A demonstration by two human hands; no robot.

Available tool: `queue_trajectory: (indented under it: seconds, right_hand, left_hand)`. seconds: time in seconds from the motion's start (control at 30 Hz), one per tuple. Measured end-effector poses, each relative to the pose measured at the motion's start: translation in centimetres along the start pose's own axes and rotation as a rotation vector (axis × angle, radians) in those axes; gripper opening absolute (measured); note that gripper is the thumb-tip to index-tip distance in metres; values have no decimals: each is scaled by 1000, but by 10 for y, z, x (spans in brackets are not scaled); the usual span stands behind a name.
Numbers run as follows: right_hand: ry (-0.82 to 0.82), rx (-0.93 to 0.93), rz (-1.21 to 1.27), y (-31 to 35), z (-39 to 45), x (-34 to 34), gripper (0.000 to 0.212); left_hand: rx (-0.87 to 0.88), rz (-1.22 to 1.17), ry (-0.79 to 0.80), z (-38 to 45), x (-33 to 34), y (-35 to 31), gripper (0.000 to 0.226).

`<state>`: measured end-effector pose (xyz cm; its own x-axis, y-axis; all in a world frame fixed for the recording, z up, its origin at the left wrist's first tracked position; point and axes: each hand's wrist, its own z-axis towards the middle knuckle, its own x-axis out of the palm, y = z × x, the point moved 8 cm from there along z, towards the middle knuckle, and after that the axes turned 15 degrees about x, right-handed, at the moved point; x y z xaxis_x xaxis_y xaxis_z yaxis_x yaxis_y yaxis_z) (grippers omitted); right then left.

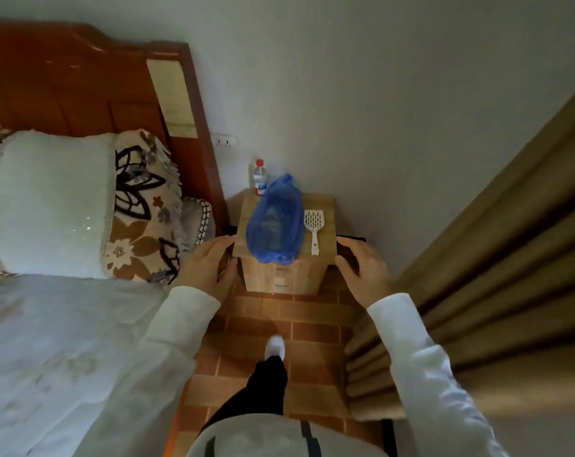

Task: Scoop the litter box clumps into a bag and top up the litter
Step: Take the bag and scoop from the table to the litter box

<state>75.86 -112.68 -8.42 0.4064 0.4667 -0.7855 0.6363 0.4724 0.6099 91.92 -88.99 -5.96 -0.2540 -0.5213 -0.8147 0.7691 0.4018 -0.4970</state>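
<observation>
Reaching forward, the left hand (207, 268) holds its fingers loosely spread and gripping nothing, fingertips near the left front corner of the bedside cabinet (325, 206); whether they touch the edge cannot be told; the right hand (361, 272) is likewise spread and empty, hovering beside the right front corner. On the cabinet top lies a blue plastic bag (274, 222) wrapped around something dark, overhanging the front edge; a white slotted litter scoop (313, 225) lies just beside it on the right, handle toward the person; a clear bottle with a red cap (259, 178) stands at the back left corner. No litter box can be identified; a dark object partly shows behind the cabinet's right side.

Risk: the overhanging bag could slide off if the cabinet is nudged or tilted; the bottle could topple for the same cause.

Clearance: the cabinet sits between the bed (65, 324) on the left and the curtain (477, 275) on the right; the brick-pattern floor (263, 374) forms a narrow aisle, occupied by the person's leg.
</observation>
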Motion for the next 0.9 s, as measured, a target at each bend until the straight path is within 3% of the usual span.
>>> queue_trajectory:
  seconds: [0.23, 0.4, 0.5, 0.77, 0.9]
  right_hand:
    - [67, 84, 110, 31, 150, 14, 37]
    - [105, 137, 82, 27, 219, 34, 40]
    - [163, 167, 55, 21, 259, 48, 40]
    - [324, 249, 7, -15, 353, 103, 38]
    - [397, 340, -81, -43, 388, 140, 39]
  left_hand:
    - [-10, 40, -38, 150, 19, 56, 45]
    - [-118, 20, 83, 207, 55, 88, 47]
    - [-181, -43, 95, 231, 69, 96, 63]
    - [-775, -181, 218, 230, 165, 179, 47]
    - [-970, -212, 208, 221, 216, 212, 28]
